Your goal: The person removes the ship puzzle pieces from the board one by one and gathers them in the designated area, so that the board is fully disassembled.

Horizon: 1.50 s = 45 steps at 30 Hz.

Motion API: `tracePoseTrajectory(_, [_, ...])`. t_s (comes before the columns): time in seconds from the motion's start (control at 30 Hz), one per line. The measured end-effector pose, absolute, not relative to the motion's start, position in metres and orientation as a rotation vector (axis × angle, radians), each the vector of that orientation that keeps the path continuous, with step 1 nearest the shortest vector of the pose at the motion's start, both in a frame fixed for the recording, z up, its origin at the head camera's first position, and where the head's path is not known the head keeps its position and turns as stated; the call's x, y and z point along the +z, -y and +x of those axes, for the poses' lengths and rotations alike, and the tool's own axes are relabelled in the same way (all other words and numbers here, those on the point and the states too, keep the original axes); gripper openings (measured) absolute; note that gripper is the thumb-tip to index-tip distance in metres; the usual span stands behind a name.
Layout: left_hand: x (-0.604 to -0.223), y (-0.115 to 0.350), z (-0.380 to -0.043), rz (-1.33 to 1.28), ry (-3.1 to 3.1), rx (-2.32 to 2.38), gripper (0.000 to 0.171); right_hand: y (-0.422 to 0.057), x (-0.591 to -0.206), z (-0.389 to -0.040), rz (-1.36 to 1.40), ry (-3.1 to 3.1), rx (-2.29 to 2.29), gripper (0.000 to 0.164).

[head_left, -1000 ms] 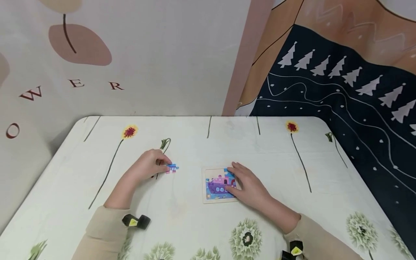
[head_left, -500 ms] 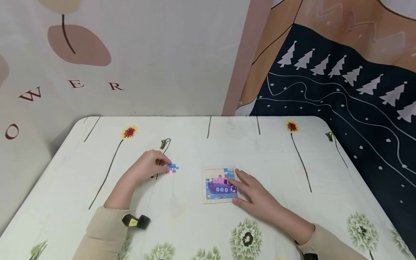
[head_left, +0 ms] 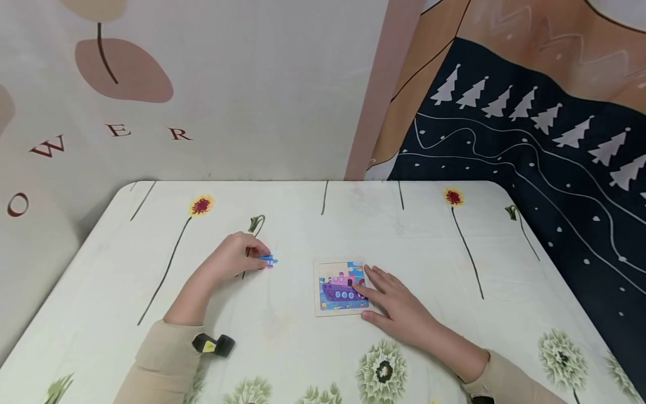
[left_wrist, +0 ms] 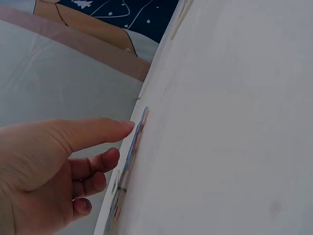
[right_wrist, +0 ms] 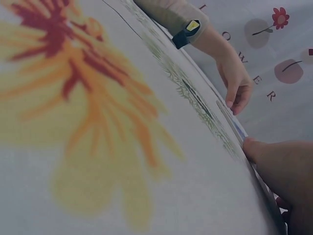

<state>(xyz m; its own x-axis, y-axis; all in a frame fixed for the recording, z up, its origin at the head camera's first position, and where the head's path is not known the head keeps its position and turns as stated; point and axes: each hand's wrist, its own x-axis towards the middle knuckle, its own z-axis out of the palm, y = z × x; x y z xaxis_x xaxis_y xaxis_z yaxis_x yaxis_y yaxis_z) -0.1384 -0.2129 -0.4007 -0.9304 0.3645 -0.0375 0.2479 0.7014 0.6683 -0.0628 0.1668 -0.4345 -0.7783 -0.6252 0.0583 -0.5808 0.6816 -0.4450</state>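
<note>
In the head view my left hand [head_left: 233, 258] is at a small group of blue and pink jigsaw pieces [head_left: 270, 260] on the cloth, pinching at their left edge with thumb and index finger. The left wrist view shows the thumb tip against the thin edge of the jigsaw pieces [left_wrist: 139, 132], the other fingers curled below. A square jigsaw puzzle [head_left: 343, 292] in a pale wooden frame carries a purple ship; bare tray shows at its upper left. My right hand [head_left: 398, 308] lies along its right side, fingers extended, index finger over the picture and thumb near the lower right corner.
A white cloth [head_left: 303, 348] printed with flowers covers the table. Behind it stands a pale wall hanging [head_left: 252, 101], with a dark one [head_left: 504, 140] showing white trees at the right. Black wrist cameras [head_left: 214, 344] sit on the sleeves.
My right hand has slid right and down, uncovering more of the puzzle. My left fingertips have shifted slightly right over the loose jigsaw pieces. The framed puzzle has stayed put.
</note>
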Motion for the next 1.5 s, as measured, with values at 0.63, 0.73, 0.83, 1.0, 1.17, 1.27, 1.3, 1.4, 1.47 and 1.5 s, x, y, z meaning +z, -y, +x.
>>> tracePoseTrajectory(0.63, [-0.394,0.145,-0.131,0.710,-2.713,1.249,0.017,-0.165,-0.431,-0.063,-1.004,-2.818,-0.632,0.055])
tracePoseTrajectory(0.73, [-0.394,0.134,-0.131,0.716,-2.683,1.289,0.018,-0.164,-0.431,-0.063,-0.993,-2.825,-0.640,0.055])
tracePoseTrajectory(0.83, [-0.396,0.124,-0.133,0.714,-2.660,1.309,0.018,-0.164,-0.431,-0.064,-0.985,-2.826,-0.656,0.054])
tracePoseTrajectory(1.0, [-0.400,0.109,-0.136,0.704,-2.596,1.332,0.017,-0.163,-0.431,-0.065,-0.981,-2.822,-0.662,0.054])
tracePoseTrajectory(1.17, [-0.410,0.096,-0.141,0.766,-2.530,1.357,0.017,-0.164,-0.432,-0.065,-0.978,-2.822,-0.651,0.054])
tracePoseTrajectory(1.27, [-0.415,0.089,-0.143,0.806,-2.490,1.350,0.016,-0.165,-0.431,-0.064,-0.974,-2.825,-0.654,0.053])
tracePoseTrajectory(1.3, [-0.416,0.087,-0.144,0.823,-2.483,1.345,0.016,-0.165,-0.431,-0.064,-0.973,-2.825,-0.656,0.053])
tracePoseTrajectory(1.4, [-0.420,0.080,-0.145,0.873,-2.475,1.330,0.015,-0.165,-0.431,-0.064,-0.970,-2.827,-0.655,0.054])
tracePoseTrajectory(1.47, [-0.423,0.077,-0.146,0.908,-2.485,1.320,0.014,-0.165,-0.432,-0.064,-0.972,-2.829,-0.652,0.054])
tracePoseTrajectory(1.5, [-0.425,0.075,-0.147,0.922,-2.491,1.313,0.013,-0.165,-0.432,-0.064,-0.973,-2.829,-0.651,0.054])
